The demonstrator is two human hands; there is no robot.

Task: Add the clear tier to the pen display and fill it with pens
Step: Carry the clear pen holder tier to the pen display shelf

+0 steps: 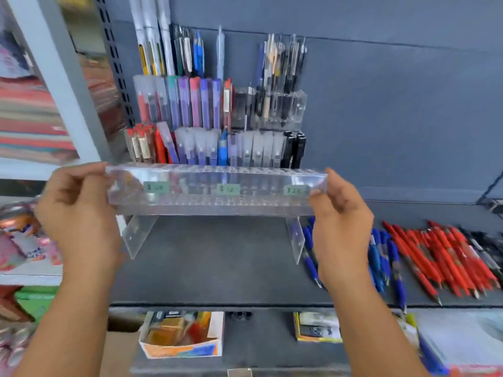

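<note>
I hold the clear tier [215,190], a long acrylic rack with rows of holes and three green price labels, level in the air just in front of the pen display [217,126]. My left hand [79,213] grips its left end and my right hand [340,221] grips its right end. Two clear legs hang under it above the dark shelf [217,268]. The display's stepped tiers behind are full of upright pens. Loose blue pens [386,262], red pens [441,254] and some black pens [487,246] lie on the shelf to the right.
A grey upright post [62,77] and stacked coloured goods [30,118] stand on the left. Below the shelf's front edge sit an open cardboard box [182,336] and a small packet [318,327]. A blue-grey back wall [394,118] runs behind.
</note>
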